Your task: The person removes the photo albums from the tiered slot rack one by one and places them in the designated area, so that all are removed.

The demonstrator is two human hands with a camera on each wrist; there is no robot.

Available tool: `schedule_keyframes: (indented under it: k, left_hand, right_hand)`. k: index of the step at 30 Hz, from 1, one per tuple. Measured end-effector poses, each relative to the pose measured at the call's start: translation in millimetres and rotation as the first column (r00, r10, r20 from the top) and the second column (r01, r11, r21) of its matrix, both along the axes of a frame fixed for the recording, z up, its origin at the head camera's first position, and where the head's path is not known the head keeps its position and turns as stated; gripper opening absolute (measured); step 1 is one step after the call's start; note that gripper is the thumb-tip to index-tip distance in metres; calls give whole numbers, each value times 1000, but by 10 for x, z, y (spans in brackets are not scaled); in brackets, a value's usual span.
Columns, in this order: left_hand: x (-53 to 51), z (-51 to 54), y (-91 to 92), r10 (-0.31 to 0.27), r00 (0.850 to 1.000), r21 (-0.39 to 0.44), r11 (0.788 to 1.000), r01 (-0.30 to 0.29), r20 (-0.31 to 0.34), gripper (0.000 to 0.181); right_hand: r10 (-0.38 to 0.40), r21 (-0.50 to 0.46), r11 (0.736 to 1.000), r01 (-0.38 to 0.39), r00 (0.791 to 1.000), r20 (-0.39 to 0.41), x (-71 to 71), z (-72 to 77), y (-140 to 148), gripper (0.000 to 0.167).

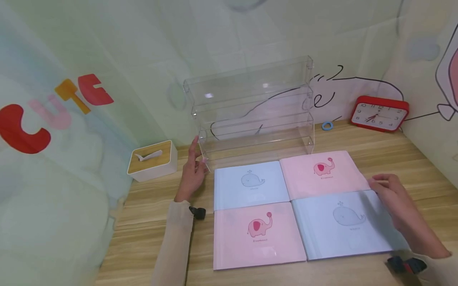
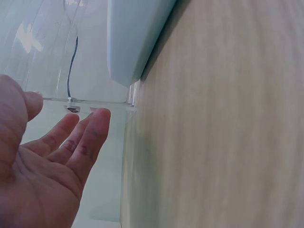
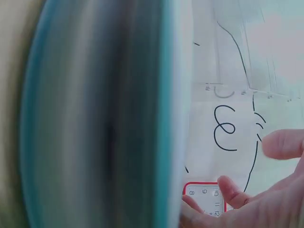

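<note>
In the head view my left hand is at the left side of a clear acrylic tiered rack. Its fingertips touch the side panel near the bottom, and the left wrist view shows the fingers fairly straight against the panel. My right hand hovers by the right edge of the albums, fingers loosely bent around nothing. Four-part layout in front of the rack: a blue whale album, a pink elephant album, another pink elephant album and another blue whale album.
A white tissue box with a wooden top stands left of the rack. To the right are a blue ring and a red alarm clock. A printed cloth backdrop rises behind the wooden table.
</note>
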State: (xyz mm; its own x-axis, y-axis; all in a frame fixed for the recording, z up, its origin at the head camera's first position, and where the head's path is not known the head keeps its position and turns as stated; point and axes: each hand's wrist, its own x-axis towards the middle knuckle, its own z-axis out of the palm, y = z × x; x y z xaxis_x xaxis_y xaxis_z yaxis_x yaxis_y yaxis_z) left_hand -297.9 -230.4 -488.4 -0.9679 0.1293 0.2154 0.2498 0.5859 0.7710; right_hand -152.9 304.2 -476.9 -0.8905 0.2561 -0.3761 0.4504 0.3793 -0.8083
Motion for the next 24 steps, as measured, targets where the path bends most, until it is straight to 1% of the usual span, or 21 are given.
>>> schedule_keyframes:
  k: [4,7,10,12,15,18,19,21,23,24]
  left_hand:
    - [15,7,-8,4,1000,7,1000,-4,9,80]
    - [32,20,-13,-1,1000,26,1000,1,27,83]
    - [52,65,-28,-36,998,28,999,35,50,88]
    - [63,108,-42,-75,995,5,997,75,65,90]
    - [92,200,-56,-139,987,-79,986,145,77,91]
    - [152,290,-73,-173,983,-188,965,181,55,94]
    - [183,324,-75,-183,982,-226,956,187,39,95]
    - [255,385,-88,-186,983,-310,934,177,-1,97]
    - [337,443,-102,-184,983,-388,908,159,-28,97]
    - [378,471,-110,-186,981,-428,892,148,-48,97]
  right_hand:
    - [66,37,997,-65,998,-22,-15,24,-6,86]
    - [139,91,987,-133,988,-61,-33,54,-13,91]
    - [209,153,970,-191,971,-117,-62,93,-43,93]
    - [252,205,954,-218,955,-157,-82,118,-68,94]
    - [315,292,924,-246,924,-218,-114,154,-103,93]
    - [379,374,888,-269,888,-261,-142,194,-125,92]
    - [397,399,875,-274,877,-269,-153,209,-133,92]
    - [430,447,850,-278,857,-284,-177,239,-148,94]
    - [466,505,819,-272,830,-307,-206,267,-162,97]
    - [486,535,801,-269,814,-319,-222,282,-172,100]
